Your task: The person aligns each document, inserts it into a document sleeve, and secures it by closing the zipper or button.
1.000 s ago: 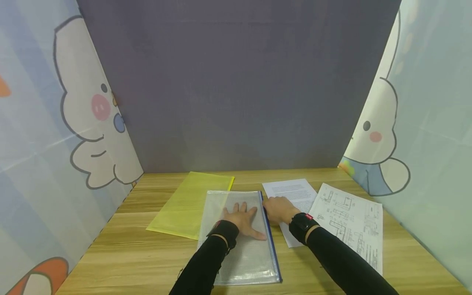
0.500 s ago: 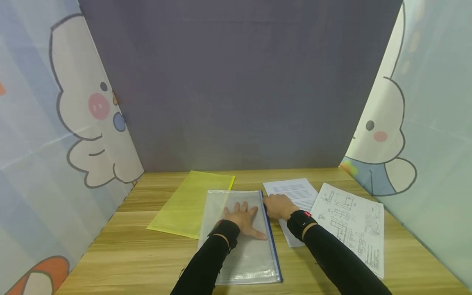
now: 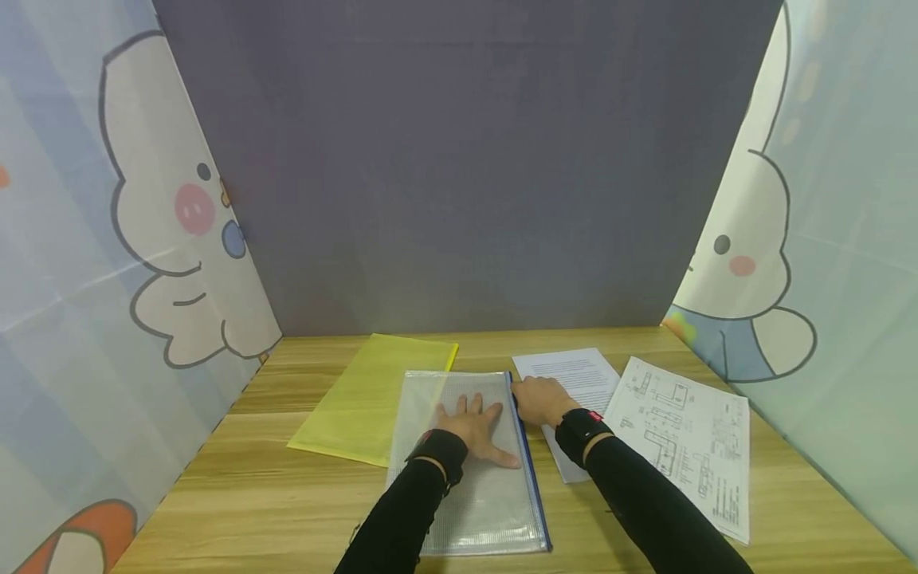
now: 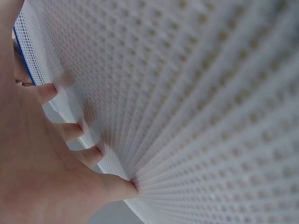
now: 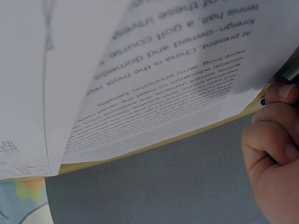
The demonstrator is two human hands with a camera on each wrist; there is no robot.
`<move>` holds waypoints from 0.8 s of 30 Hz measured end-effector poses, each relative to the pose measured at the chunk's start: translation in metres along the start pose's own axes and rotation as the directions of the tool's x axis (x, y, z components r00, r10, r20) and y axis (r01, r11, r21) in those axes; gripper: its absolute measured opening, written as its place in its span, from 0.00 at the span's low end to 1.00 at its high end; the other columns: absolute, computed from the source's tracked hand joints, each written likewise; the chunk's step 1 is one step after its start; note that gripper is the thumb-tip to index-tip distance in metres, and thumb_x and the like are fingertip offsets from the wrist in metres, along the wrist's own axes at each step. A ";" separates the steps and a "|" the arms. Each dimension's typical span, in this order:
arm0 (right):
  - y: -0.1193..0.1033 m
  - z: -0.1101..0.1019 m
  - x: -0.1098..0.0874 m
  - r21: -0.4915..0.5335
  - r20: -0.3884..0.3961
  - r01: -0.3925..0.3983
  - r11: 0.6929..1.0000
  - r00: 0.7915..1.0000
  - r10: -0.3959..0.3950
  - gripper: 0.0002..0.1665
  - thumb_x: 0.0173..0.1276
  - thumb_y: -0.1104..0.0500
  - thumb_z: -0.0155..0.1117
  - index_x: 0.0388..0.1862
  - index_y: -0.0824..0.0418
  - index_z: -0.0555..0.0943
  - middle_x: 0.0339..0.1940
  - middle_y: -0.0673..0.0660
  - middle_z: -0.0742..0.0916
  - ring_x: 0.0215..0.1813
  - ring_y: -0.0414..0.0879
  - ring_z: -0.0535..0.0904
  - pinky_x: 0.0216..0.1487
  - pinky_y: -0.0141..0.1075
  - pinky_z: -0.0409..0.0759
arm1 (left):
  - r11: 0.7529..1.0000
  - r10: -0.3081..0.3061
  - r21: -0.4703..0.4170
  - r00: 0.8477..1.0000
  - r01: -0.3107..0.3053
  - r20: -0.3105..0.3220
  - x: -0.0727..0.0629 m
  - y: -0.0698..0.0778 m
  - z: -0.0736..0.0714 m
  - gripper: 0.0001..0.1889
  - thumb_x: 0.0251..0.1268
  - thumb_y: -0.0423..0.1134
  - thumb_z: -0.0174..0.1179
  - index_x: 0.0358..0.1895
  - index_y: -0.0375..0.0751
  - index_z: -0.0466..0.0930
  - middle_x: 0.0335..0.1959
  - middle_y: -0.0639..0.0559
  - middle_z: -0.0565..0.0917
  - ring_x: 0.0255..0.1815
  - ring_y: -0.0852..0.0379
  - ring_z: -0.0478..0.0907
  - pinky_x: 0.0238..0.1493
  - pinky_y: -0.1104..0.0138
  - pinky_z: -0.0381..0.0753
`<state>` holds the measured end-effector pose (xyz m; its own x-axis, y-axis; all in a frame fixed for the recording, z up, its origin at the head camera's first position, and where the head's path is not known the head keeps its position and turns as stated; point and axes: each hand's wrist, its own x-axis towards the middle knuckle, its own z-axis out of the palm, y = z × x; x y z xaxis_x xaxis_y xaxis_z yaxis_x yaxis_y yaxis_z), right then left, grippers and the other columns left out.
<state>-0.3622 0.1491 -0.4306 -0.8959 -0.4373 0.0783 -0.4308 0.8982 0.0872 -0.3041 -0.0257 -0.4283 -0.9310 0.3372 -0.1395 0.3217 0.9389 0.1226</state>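
Note:
A clear mesh zip pouch [image 3: 473, 510] with a blue zipper edge [image 3: 536, 510] down its right side lies flat on the wooden table. My left hand [image 3: 469, 430] presses on the pouch with spread fingers; the left wrist view shows the mesh [image 4: 187, 116] under its fingertips. At the upper part of the zipper edge, my right hand [image 3: 541, 401] pinches the zipper with curled fingers. Those curled fingers [image 5: 268, 144] show in the right wrist view, where the zipper pull itself is hidden.
A yellow pouch [image 3: 358, 399] lies at the left, partly under the clear one. Right of my right hand are a printed text sheet [image 3: 574, 371] and a sheet of technical drawings [image 3: 688, 438]. A grey panel [image 3: 459, 175] stands behind the table [image 3: 251, 494].
Both hands keep their places on the pouch. The whole head view shifts very slightly; nothing else visibly moves.

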 end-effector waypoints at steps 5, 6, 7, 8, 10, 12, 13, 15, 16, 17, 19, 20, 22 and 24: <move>0.001 0.003 0.002 0.004 0.008 -0.012 1.000 1.000 0.012 0.06 0.70 0.60 0.62 0.41 0.61 0.83 0.30 0.54 0.84 0.29 0.46 0.75 0.36 0.48 0.84 | 1.000 -0.002 0.003 1.000 0.002 0.015 -0.005 0.002 -0.005 0.58 0.43 0.80 0.66 0.80 0.61 0.59 0.81 0.45 0.58 0.81 0.40 0.52 0.73 0.33 0.51; 0.001 0.003 0.003 0.005 0.009 -0.015 1.000 1.000 0.015 0.06 0.70 0.60 0.61 0.41 0.61 0.83 0.30 0.54 0.84 0.29 0.46 0.75 0.36 0.48 0.84 | 1.000 -0.002 0.001 1.000 0.002 0.018 -0.005 0.002 -0.005 0.58 0.43 0.80 0.66 0.80 0.60 0.59 0.81 0.45 0.58 0.81 0.40 0.52 0.73 0.34 0.51; 0.002 0.004 0.003 0.012 0.006 -0.017 1.000 1.000 0.017 0.06 0.70 0.60 0.62 0.40 0.61 0.83 0.30 0.55 0.84 0.29 0.47 0.76 0.37 0.48 0.84 | 1.000 -0.001 -0.004 1.000 0.001 0.020 -0.006 0.002 -0.006 0.58 0.43 0.80 0.66 0.80 0.60 0.59 0.81 0.45 0.57 0.81 0.40 0.52 0.73 0.34 0.51; 0.002 0.004 0.004 0.014 0.002 -0.019 1.000 1.000 0.019 0.06 0.70 0.60 0.62 0.40 0.60 0.83 0.31 0.55 0.84 0.29 0.47 0.76 0.37 0.49 0.85 | 1.000 0.000 -0.006 1.000 0.000 0.023 -0.007 0.001 -0.007 0.58 0.44 0.80 0.65 0.80 0.60 0.59 0.81 0.45 0.57 0.81 0.39 0.51 0.73 0.34 0.51; 0.003 0.006 0.005 0.011 -0.002 -0.018 1.000 1.000 0.018 0.06 0.70 0.60 0.61 0.40 0.60 0.83 0.31 0.55 0.85 0.30 0.47 0.77 0.36 0.49 0.85 | 1.000 0.001 -0.008 1.000 -0.001 0.023 -0.006 0.001 -0.006 0.58 0.44 0.80 0.65 0.80 0.59 0.59 0.81 0.44 0.57 0.81 0.39 0.51 0.73 0.33 0.51; 0.004 0.007 0.006 0.012 -0.011 -0.017 1.000 1.000 0.018 0.06 0.70 0.60 0.61 0.40 0.61 0.83 0.30 0.55 0.85 0.29 0.46 0.77 0.35 0.49 0.85 | 1.000 0.005 -0.010 1.000 -0.005 0.018 -0.005 0.001 -0.005 0.58 0.44 0.80 0.66 0.80 0.59 0.59 0.81 0.44 0.57 0.81 0.38 0.52 0.73 0.33 0.52; 0.004 0.008 0.006 0.012 -0.014 -0.018 1.000 1.000 0.018 0.06 0.69 0.60 0.61 0.40 0.61 0.83 0.30 0.55 0.84 0.29 0.46 0.77 0.35 0.48 0.85 | 1.000 0.008 -0.013 1.000 -0.008 0.016 -0.005 0.001 -0.005 0.58 0.44 0.79 0.66 0.80 0.59 0.59 0.81 0.43 0.57 0.81 0.38 0.52 0.73 0.33 0.52; 0.005 0.008 0.006 0.008 -0.017 -0.021 1.000 1.000 0.021 0.07 0.69 0.60 0.61 0.39 0.62 0.83 0.29 0.55 0.84 0.28 0.46 0.77 0.34 0.48 0.84 | 1.000 0.019 -0.013 1.000 -0.018 0.003 -0.001 -0.001 -0.001 0.58 0.43 0.81 0.65 0.80 0.59 0.60 0.81 0.42 0.58 0.80 0.37 0.53 0.72 0.31 0.52; 0.005 0.008 0.006 0.008 -0.018 -0.024 1.000 1.000 0.024 0.07 0.69 0.60 0.61 0.39 0.62 0.83 0.29 0.55 0.84 0.28 0.46 0.76 0.34 0.48 0.84 | 1.000 0.021 -0.014 1.000 -0.021 0.001 -0.001 -0.002 0.000 0.58 0.43 0.81 0.65 0.80 0.59 0.60 0.80 0.42 0.59 0.80 0.37 0.53 0.72 0.31 0.52; 0.005 0.009 0.007 0.010 -0.022 -0.026 1.000 0.999 0.026 0.07 0.69 0.60 0.61 0.39 0.62 0.83 0.29 0.55 0.84 0.27 0.46 0.76 0.33 0.48 0.84 | 1.000 0.029 -0.012 1.000 -0.029 -0.009 0.002 -0.003 0.003 0.58 0.42 0.82 0.65 0.79 0.60 0.61 0.80 0.42 0.59 0.80 0.36 0.54 0.71 0.30 0.52; 0.006 0.009 0.007 0.009 -0.029 -0.028 1.000 0.999 0.028 0.07 0.69 0.60 0.61 0.39 0.62 0.83 0.29 0.55 0.84 0.27 0.46 0.76 0.33 0.48 0.84 | 1.000 0.028 -0.014 1.000 -0.028 -0.008 0.002 -0.003 0.004 0.58 0.42 0.82 0.64 0.79 0.60 0.61 0.80 0.42 0.59 0.80 0.37 0.54 0.71 0.30 0.51; 0.006 0.009 0.007 0.012 -0.035 -0.029 1.000 0.999 0.029 0.07 0.69 0.60 0.61 0.39 0.62 0.83 0.29 0.55 0.84 0.28 0.46 0.76 0.33 0.48 0.84 | 1.000 0.030 -0.009 0.999 -0.030 -0.016 0.007 -0.005 0.008 0.59 0.41 0.83 0.64 0.79 0.61 0.61 0.80 0.42 0.60 0.80 0.37 0.54 0.71 0.30 0.51; 0.006 0.009 0.008 0.009 -0.040 -0.029 1.000 0.999 0.029 0.07 0.69 0.60 0.61 0.39 0.62 0.83 0.30 0.55 0.85 0.28 0.46 0.77 0.34 0.48 0.84 | 1.000 0.022 -0.015 1.000 -0.022 -0.009 0.003 -0.003 0.004 0.58 0.41 0.81 0.66 0.79 0.61 0.61 0.80 0.43 0.59 0.80 0.37 0.53 0.71 0.31 0.51; 0.007 0.009 0.009 0.004 -0.040 -0.032 0.999 0.999 0.032 0.07 0.70 0.60 0.61 0.40 0.61 0.83 0.31 0.56 0.86 0.30 0.47 0.80 0.34 0.48 0.84 | 1.000 0.021 -0.022 1.000 -0.021 -0.011 0.003 -0.004 0.005 0.58 0.43 0.82 0.64 0.79 0.60 0.61 0.80 0.43 0.59 0.80 0.38 0.53 0.71 0.31 0.52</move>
<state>-0.3739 0.1515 -0.4380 -0.9044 -0.4094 0.1203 -0.4022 0.9120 0.0802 -0.3071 -0.0276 -0.4345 -0.9259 0.3559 -0.1263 0.3374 0.9299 0.1467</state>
